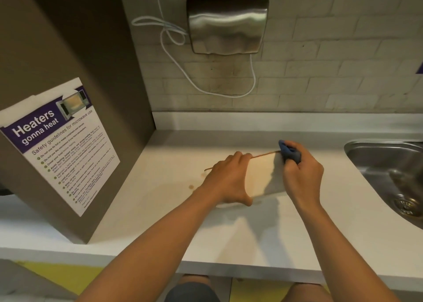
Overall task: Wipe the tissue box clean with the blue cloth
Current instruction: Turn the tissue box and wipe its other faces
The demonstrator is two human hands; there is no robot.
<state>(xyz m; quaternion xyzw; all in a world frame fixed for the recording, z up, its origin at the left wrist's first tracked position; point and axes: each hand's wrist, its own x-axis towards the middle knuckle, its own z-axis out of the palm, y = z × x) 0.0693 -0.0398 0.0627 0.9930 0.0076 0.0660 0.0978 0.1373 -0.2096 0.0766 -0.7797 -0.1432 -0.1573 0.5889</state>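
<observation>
Two hands: both are on the tissue box (261, 175), one at each end.
Right hand (302, 173): fingers are curled round the blue cloth (289, 151) and press it on the far right corner of the box.
Left hand (226, 180): fingers are bent over the far edge of the box and the thumb hooks its near corner, so it grips the left end.
Tissue box: pale and flat, it sits on the white counter (251, 237), between the two hands.
Sink (389, 171): shiny metal, set in the counter well to the right.
Poster (61, 146): purple and white, it says "Heaters gonna heat", stuck on the brown panel at the left.
Hand dryer (227, 23): silver, up on the tiled wall, with a white cord (174, 59) hanging in loops.
</observation>
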